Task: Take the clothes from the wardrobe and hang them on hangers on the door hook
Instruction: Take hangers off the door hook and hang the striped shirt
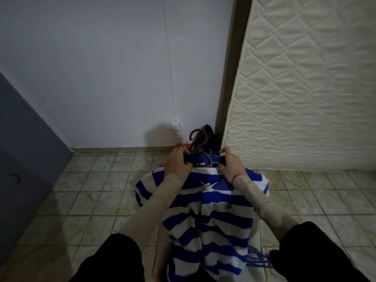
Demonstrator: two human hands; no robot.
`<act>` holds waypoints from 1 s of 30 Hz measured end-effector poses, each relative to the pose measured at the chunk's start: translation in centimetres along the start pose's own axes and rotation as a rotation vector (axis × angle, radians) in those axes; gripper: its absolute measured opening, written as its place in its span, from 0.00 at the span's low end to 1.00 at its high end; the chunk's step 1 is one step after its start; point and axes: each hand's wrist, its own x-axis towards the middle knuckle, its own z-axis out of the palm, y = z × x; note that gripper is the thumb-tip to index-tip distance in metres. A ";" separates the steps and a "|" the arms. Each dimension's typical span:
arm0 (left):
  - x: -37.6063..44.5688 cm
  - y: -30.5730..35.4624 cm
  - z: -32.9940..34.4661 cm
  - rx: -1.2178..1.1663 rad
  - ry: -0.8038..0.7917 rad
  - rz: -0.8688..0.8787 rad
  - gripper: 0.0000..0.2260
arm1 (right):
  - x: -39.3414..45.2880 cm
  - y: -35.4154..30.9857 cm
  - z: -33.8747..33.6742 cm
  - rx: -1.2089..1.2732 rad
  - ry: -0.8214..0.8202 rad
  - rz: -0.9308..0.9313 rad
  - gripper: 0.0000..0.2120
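**A:** Looks like the hanger-fitting step, tbh. Blue-and-white striped shirt (205,216) held up over the tiled floor (91,192), collar at the top, dark hanger (198,139) already poking its hook out above the neckline. Not on any door hook yet, and none in view.

**B:** Yep. Left hand (179,162) pinching the collar on one side, right hand (232,167) curled round the fabric on the other, both grips closed on cloth. Arms stretched forward, beige sleeves out of black ones. Probably next: settle the shoulders on the hanger, then shift one grip to the hook and carry it over. Mattress (305,88) leaning close by on the right, so worth minding the swing.
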 end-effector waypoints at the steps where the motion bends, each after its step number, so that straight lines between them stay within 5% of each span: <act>1: -0.1 -0.1 -0.1 0.019 0.005 0.014 0.11 | -0.1 0.2 -0.1 0.015 0.001 -0.015 0.18; 7: -0.9 -0.6 -0.7 0.066 0.079 0.043 0.11 | -0.7 1.1 0.2 0.036 0.153 -0.133 0.13; 12: -0.1 -0.5 -1.3 0.123 -0.020 0.054 0.07 | -0.2 0.9 0.2 -0.014 0.191 -0.177 0.08; 30: 0.8 -2.4 -3.0 0.225 0.018 0.036 0.09 | 0.8 2.2 -2.1 -0.248 0.145 -0.215 0.08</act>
